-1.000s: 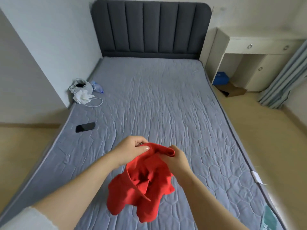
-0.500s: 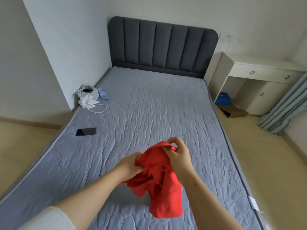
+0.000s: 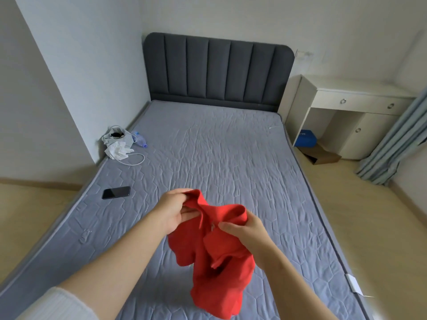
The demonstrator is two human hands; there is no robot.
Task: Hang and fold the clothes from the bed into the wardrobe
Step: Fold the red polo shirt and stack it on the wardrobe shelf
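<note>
Over the bed (image 3: 231, 146), my left hand (image 3: 172, 210) and right hand (image 3: 248, 229) both pinch the red garment (image 3: 219, 269); its shape stays bunched, unclear.

Black phone (image 3: 116, 192) flat; white bag (image 3: 115, 140), cable (image 3: 143, 158) beyond; desk (image 3: 360, 103) right.
</note>
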